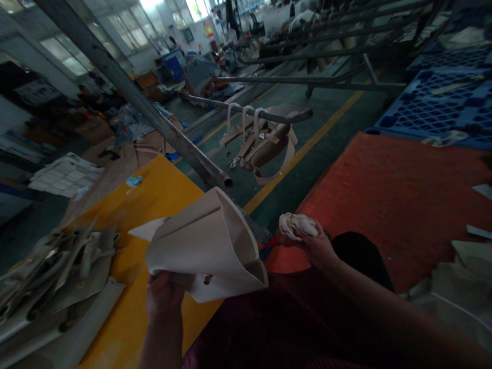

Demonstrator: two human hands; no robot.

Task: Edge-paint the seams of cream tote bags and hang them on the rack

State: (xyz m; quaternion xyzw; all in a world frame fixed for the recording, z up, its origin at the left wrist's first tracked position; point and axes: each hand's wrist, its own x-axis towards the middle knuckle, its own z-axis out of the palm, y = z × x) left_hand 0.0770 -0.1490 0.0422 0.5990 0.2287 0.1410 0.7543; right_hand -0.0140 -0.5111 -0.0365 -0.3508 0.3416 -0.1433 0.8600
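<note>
A cream-beige bag body (203, 246) with a small metal clasp is tilted in front of me, its opening turned to the right. My left hand (165, 294) grips its lower left edge, fingers partly hidden beneath the material. To the right, apart from the bag, my right hand (317, 246) is closed round a crumpled whitish cloth (298, 225). Beyond the bag, several beige bags (265, 146) hang by their straps from a metal bar (226, 105).
A yellow board (154, 189) on the left bears a pile of beige bag pieces (65, 277) and a blue mask (134, 181). An orange-red surface (400, 205) lies right, beside blue pallets (434, 105). A slanting metal pole (154, 115) ends just above the bag. Beige material (457, 287) lies lower right.
</note>
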